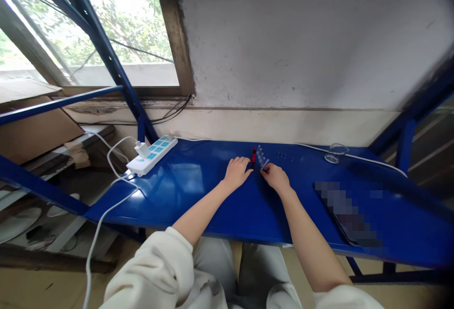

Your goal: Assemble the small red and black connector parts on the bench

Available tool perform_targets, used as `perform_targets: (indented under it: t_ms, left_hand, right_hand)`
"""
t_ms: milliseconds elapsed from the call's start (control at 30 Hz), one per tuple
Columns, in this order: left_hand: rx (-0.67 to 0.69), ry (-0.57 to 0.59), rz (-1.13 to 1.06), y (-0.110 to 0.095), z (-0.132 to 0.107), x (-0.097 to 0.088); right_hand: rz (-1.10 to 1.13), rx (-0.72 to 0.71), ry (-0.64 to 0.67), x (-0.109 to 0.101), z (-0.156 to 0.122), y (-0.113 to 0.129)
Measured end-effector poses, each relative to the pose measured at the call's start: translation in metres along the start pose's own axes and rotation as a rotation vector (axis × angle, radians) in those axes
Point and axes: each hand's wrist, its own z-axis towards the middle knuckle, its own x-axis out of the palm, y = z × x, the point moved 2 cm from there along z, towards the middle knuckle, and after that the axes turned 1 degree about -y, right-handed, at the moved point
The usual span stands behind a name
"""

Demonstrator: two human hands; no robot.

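Note:
My left hand [237, 173] lies on the blue tabletop [227, 209] with its fingers stretched out and thumb apart. Just right of its fingertips is a slim red and black object [253, 156], perhaps a pen or small tool; I cannot tell which. Beside that, several small clear plastic pieces [260, 154] stand in a slanting row running away from me. At the near end of this row, the fingers of my right hand [277, 177] pinch one clear plastic piece [265, 163]. The fingers partly cover it.
Several tiny pieces [283, 155] lie right of the row. A clear round container [332, 158] sits at the back right near a white cable. A dark flat blurred object [344, 214] lies at right. At left is a white power strip [152, 155] with a plugged-in adapter.

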Motion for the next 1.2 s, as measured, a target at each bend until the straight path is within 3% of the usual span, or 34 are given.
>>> perform_targets:
  t_ms: [333, 633, 1200]
  left_hand:
    - [0.099, 0.066, 0.066, -0.005, -0.004, 0.006]
    - [0.083, 0.001, -0.08, -0.001, 0.003, 0.004]
    - [-0.25, -0.231, -0.62, 0.024, -0.018, -0.027]
  right_hand:
    - [0.001, 0.017, -0.022, -0.004, -0.001, -0.003]
    - [-0.029, -0.095, -0.021, -0.009, -0.005, 0.004]
    - [-0.112, -0.115, 0.025, -0.001, -0.003, 0.003]
